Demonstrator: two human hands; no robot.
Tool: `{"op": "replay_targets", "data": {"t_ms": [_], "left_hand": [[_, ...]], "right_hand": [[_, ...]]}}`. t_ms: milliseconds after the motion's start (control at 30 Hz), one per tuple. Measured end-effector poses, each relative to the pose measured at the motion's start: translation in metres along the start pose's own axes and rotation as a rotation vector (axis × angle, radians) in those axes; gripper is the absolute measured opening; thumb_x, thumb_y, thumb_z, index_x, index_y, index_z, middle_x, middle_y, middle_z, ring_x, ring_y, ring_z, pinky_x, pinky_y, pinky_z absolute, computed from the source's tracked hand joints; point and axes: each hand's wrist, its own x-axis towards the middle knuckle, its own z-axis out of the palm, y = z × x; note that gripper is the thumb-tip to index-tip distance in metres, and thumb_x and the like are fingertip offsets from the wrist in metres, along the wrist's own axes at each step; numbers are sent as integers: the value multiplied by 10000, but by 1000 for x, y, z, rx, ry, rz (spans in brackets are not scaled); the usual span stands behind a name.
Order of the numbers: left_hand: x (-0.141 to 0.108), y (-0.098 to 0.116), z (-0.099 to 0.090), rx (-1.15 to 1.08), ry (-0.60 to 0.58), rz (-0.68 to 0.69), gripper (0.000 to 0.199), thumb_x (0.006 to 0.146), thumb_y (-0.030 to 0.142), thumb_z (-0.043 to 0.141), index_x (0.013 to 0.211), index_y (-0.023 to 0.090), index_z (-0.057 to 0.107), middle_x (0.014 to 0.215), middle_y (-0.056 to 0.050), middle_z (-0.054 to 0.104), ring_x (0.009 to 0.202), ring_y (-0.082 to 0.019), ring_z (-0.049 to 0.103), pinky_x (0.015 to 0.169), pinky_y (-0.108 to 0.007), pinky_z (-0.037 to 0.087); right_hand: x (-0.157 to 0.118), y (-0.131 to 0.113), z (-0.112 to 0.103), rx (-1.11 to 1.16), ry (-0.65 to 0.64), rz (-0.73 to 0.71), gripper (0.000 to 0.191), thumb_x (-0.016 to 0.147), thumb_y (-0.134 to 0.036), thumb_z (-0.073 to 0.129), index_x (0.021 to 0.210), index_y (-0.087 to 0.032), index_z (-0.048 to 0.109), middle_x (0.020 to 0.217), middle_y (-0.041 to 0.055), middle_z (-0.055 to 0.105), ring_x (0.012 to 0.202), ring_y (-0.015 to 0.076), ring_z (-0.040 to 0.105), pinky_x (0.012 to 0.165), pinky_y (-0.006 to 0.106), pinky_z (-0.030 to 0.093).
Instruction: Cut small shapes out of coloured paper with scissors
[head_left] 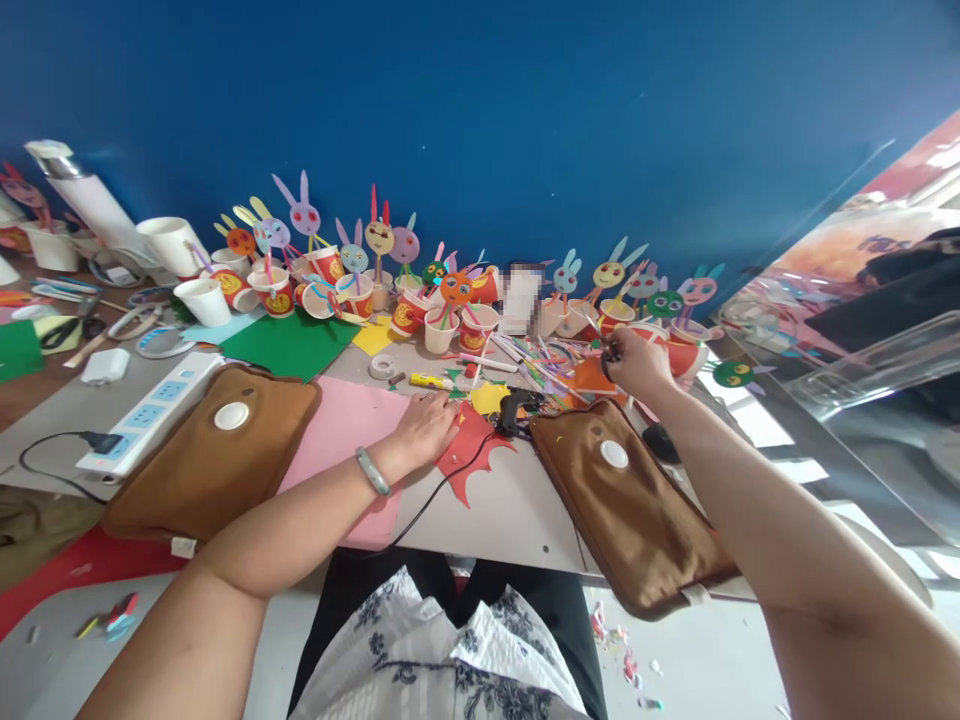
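Observation:
My left hand [426,430] lies on the table with its fingers spread, over the edges of a pink sheet [322,440] and a cut red paper shape [474,450]. At the right, my right hand [636,362] is closed around the dark handles of scissors [611,357], beside the paper cups; its fingertips are partly hidden. A yellow glue stick [431,381] lies just beyond my left hand. Between the hands are a yellow paper piece [491,398] and a black corded tool [516,410].
Cups with paper rabbit faces [457,290] line the blue wall. Brown padded bags [217,450] flank my arms, the right one [630,500] under my forearm. A white power strip [154,415] lies left. Green paper [292,345] and paper strips cover the table's back.

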Motion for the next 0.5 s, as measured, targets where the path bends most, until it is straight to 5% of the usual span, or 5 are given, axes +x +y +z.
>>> {"op": "replay_targets", "data": {"t_ms": [200,367,500], "left_hand": [[3,-8,9,22,68,-12,211,989,237,468,1043,141,649,1099,-146,617,1048,-277,597,900,-413,446],[5,-13,9,65,66,-36,248,1010,248,439,1058,134,653,1080,-139,633,1015,-269,604,873,-397,438],[8,-18,5,79,66,-74,235,996,221,467,1085,131,665,1128,-151,636,1057,-280,606,909,-405,432]], "right_hand": [[-11,-26,-33,51,190,49,302,846,-174,594,1142,-162,648,1045,156,740,1018,266,604,964,396,334],[-24,-46,-48,206,273,125,368,816,-250,661,1173,-168,625,996,97,771,871,202,661,803,298,444],[-39,-64,-56,485,375,93,322,713,-208,728,1025,-202,646,854,32,758,775,173,661,801,294,477]]}}
